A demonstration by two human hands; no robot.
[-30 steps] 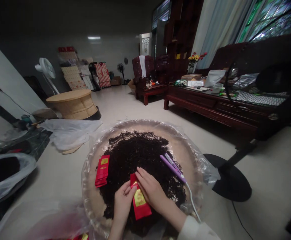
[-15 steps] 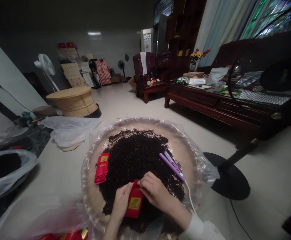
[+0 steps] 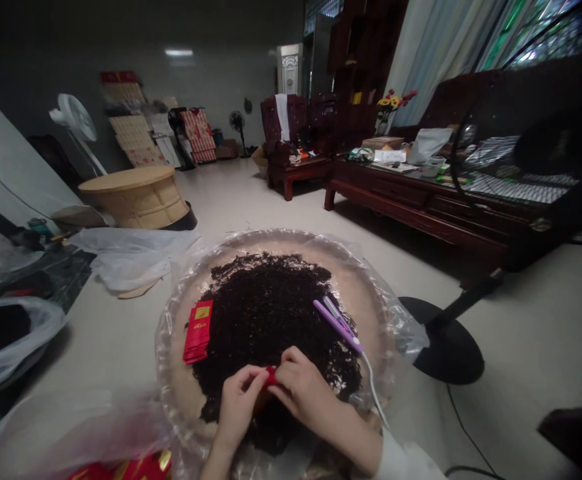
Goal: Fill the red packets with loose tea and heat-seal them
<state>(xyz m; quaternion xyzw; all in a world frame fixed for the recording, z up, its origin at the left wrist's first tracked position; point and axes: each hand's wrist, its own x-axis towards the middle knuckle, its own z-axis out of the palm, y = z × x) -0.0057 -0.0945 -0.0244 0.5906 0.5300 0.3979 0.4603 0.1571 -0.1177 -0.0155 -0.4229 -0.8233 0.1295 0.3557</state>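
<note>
- pinched nearly closed, left hand (image 3: 235, 403) and right hand (image 3: 307, 393) grip one red packet (image 3: 271, 377)
- its yellow label has turned from view; work seems centred on the pinched end

Daylight is glowing through the window (image 3: 535, 41) far ahead and right of the grip, while a pale glare is streaking the dim back wall (image 3: 205, 80) ahead and to the left. Plastic (image 3: 407, 330) around the grip is catching soft highlights, the red packet (image 3: 271, 376) within it is looking slightly blurred, and the wide view is stretching and darkening toward the far right.
</note>
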